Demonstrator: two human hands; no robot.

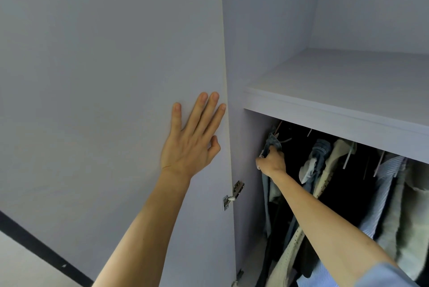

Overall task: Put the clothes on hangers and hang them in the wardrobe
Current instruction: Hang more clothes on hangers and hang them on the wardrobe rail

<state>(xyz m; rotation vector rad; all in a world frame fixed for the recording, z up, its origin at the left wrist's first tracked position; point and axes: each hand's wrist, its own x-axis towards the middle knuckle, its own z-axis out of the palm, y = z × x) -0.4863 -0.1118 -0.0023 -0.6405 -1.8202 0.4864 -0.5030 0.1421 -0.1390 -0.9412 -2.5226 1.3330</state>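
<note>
My left hand (191,142) lies flat, fingers spread, against the pale wardrobe door (111,77) near its hinged edge. Inside the wardrobe, my right hand (271,162) is closed on the top of a grey-blue garment (271,145) at the far left of the hanging space, just under the shelf. The garment's hanger is mostly hidden by the cloth and my hand. To its right hang a denim piece (321,149), a cream dotted garment (334,166), a blue striped shirt (385,184) and a pale green fuzzy garment (408,217).
A white shelf (336,101) spans the wardrobe above the hanging clothes. A metal hinge (233,195) joins the door to the wardrobe side panel. The floor with a dark strip (34,242) shows at the lower left.
</note>
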